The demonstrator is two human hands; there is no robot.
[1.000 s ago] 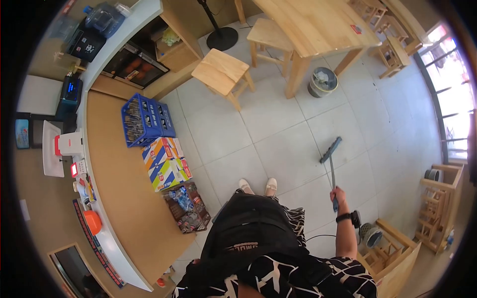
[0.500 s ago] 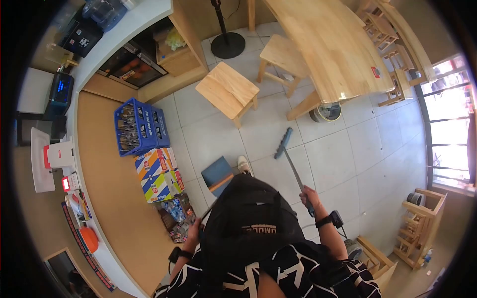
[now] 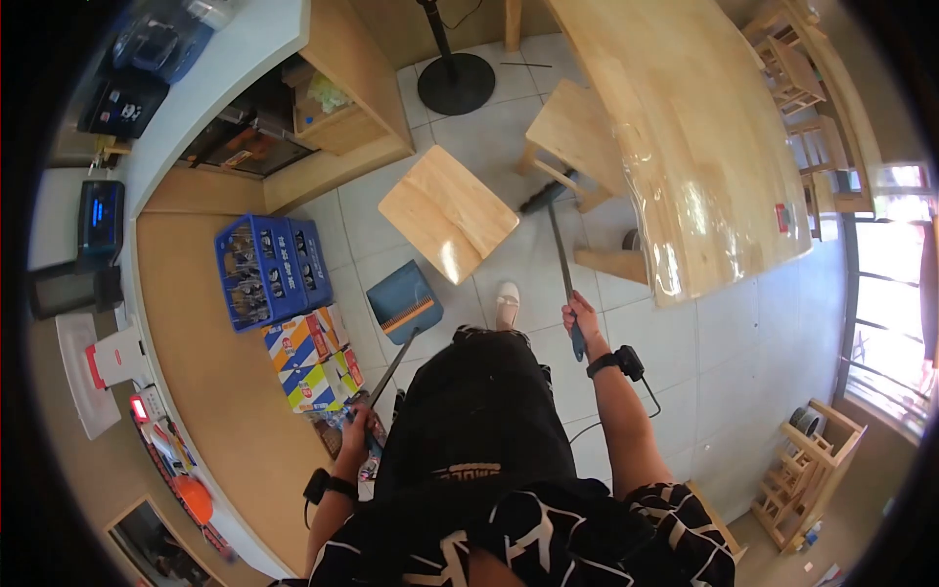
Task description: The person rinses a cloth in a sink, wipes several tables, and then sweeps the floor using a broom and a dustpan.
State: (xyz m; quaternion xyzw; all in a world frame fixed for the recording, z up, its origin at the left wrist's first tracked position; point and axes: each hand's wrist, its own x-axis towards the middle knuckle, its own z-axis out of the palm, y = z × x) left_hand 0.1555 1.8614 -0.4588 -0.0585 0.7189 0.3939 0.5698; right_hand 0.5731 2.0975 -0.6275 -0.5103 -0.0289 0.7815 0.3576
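My right hand (image 3: 581,318) is closed round the handle of a broom (image 3: 560,245). The broom's dark head rests on the floor between the small stool (image 3: 450,210) and the stool beside the table (image 3: 579,135). My left hand (image 3: 358,432) grips the long handle of a blue dustpan (image 3: 403,293). The pan lies on the tiles left of my light shoe (image 3: 507,305), its comb-like strip facing my body. A black bag or apron covers my front.
A wooden table (image 3: 704,147) stands at the upper right, near a round black stand base (image 3: 457,84). Blue bottle crates (image 3: 274,269) and colourful cartons (image 3: 313,362) line the counter (image 3: 201,372) on the left. Another wooden stool stack (image 3: 812,470) is at the lower right.
The broom head has moved forward, close to the stools. The dustpan has come further out from my body and now shows whole. My view has shifted forward toward the table.
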